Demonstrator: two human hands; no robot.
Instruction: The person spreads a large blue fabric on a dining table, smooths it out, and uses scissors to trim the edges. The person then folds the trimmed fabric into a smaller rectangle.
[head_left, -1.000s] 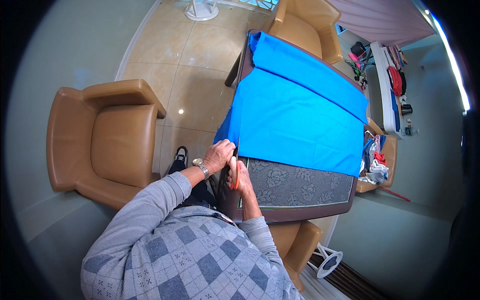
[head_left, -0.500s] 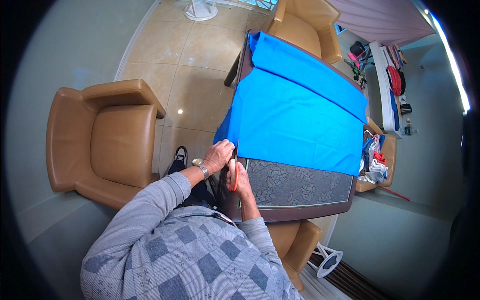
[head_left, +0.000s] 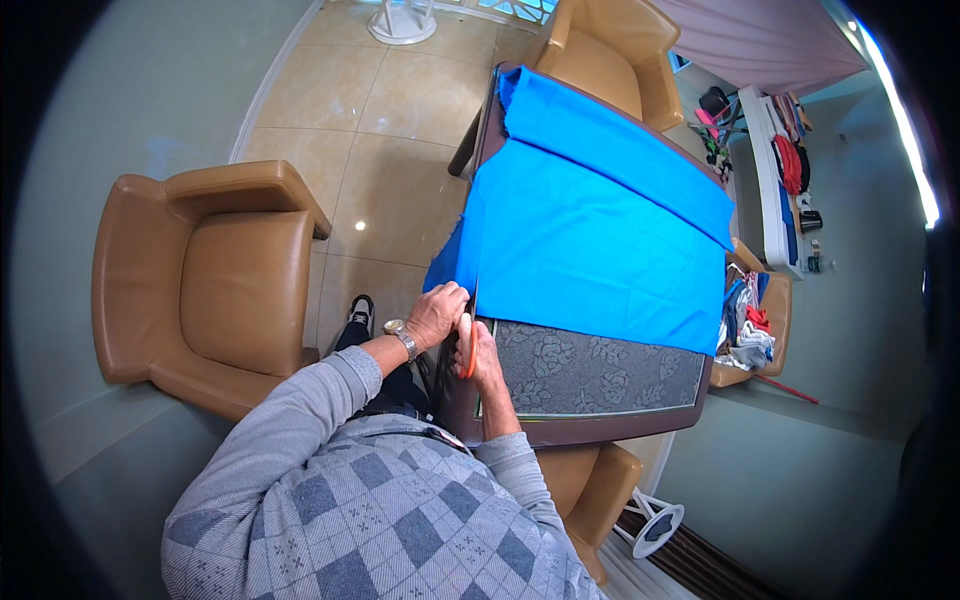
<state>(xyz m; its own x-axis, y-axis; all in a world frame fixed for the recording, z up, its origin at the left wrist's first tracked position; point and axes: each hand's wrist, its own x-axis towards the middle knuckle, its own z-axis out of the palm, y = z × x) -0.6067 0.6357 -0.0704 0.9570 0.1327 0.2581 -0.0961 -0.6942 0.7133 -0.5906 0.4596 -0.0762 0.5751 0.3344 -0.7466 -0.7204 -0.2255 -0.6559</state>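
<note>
A large piece of bright blue fabric (head_left: 600,220) lies over most of a dark table, its left side hanging past the table edge. My left hand (head_left: 437,314), with a metal watch at the wrist, pinches the near left corner of the fabric. Close beside it, my right hand (head_left: 484,360) is closed round the orange handles of a pair of scissors (head_left: 473,352). The dark blades point away from me along the fabric's left edge. How far apart the blades are is too small to tell.
The table's patterned grey top (head_left: 600,370) shows at the near side, inside a brown rim. A tan armchair (head_left: 245,270) stands at the left, another (head_left: 590,60) at the far end. Folded clothes (head_left: 745,320) lie on a chair at the right. A white shelf (head_left: 770,190) holds more clothes.
Hardly anything differs. Both hands keep their place at the fabric's corner, and the scissors stay in my right hand.
</note>
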